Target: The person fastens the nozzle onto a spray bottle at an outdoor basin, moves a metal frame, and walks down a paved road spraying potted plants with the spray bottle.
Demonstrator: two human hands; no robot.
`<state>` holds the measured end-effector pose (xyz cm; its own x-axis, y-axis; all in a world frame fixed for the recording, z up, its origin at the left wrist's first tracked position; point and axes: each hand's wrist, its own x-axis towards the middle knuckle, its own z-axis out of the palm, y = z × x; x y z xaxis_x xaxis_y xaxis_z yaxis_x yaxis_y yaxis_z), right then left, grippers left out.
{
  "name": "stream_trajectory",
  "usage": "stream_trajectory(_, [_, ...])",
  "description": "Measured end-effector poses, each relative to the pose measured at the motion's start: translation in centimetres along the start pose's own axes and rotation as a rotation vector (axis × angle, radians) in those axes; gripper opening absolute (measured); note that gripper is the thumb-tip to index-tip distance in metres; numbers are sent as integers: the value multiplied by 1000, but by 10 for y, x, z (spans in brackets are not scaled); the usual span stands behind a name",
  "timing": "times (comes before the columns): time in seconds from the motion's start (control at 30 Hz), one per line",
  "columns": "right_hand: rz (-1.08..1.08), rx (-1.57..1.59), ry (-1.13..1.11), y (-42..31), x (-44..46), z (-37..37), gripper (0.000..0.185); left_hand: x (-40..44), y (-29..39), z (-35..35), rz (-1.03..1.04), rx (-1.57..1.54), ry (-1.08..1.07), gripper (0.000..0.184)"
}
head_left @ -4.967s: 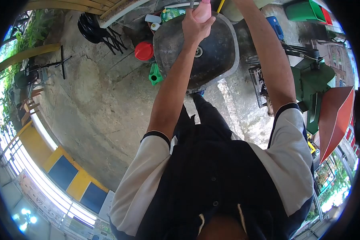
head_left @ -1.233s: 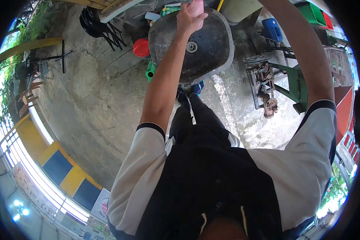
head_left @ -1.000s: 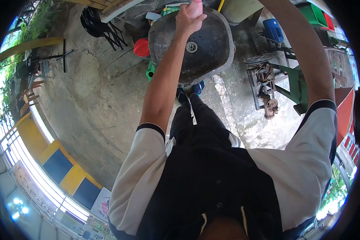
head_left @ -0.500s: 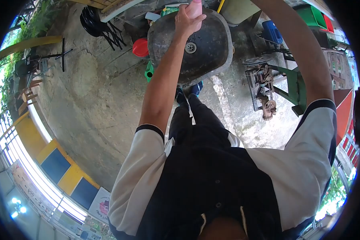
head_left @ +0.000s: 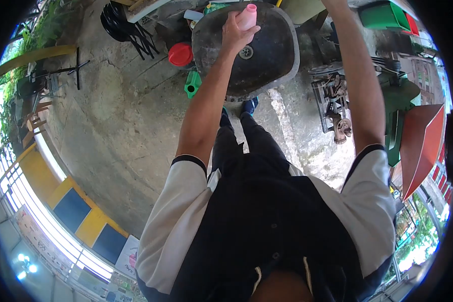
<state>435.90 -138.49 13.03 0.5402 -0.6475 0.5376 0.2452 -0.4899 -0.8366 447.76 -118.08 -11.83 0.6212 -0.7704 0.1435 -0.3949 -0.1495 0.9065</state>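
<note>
My left hand [head_left: 234, 35] is wrapped round a pink plastic bottle [head_left: 246, 19]. The bottle's uncapped mouth shows at its top end. Below hand and bottle lies a dark stone sink basin [head_left: 272, 55] with a round metal drain [head_left: 246, 52]. My right hand [head_left: 335, 4] is at the top edge of the view, right of the basin, near a pale grey-green container [head_left: 307, 9]. Its fingers are cut off by the frame, so I cannot see what it touches.
A red basin [head_left: 180, 54] and a green plastic container [head_left: 192, 84] are on the floor left of the sink. Black stacked chairs [head_left: 121, 25] stand further left. To the right are a rusty machine [head_left: 337, 113], a red hopper [head_left: 422, 146] and a green bin [head_left: 385, 17].
My right arm has swung inward to the left. The pink bottle, still in my left hand, now shows its open mouth. The view has shifted slightly.
</note>
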Motion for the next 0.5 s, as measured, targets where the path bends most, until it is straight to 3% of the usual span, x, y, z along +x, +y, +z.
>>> stream_trajectory(0.1, [39, 620, 90, 0, -55, -12, 53, -18, -6, -8, 34, 33, -50, 87])
stream_trajectory(0.2, [229, 630, 442, 11, -100, 12, 44, -31, -23, -13, 60, 56, -157, 86])
stream_trajectory(0.23, [385, 1144, 466, 2, -116, 16, 36, -36, -32, -13, 76, 47, -183, 85])
stream_trajectory(0.3, [370, 809, 568, -1, -141, 45, 18, -39, -37, -14, 101, 46, -216, 84])
stream_trajectory(0.43, [441, 855, 486, 35, -193, 57, 18, -57, -41, -24, 108, 51, -277, 84])
stream_trajectory(0.5, [369, 1290, 468, 35, -202, 63, 16, -56, -40, -23, 165, 37, -285, 80])
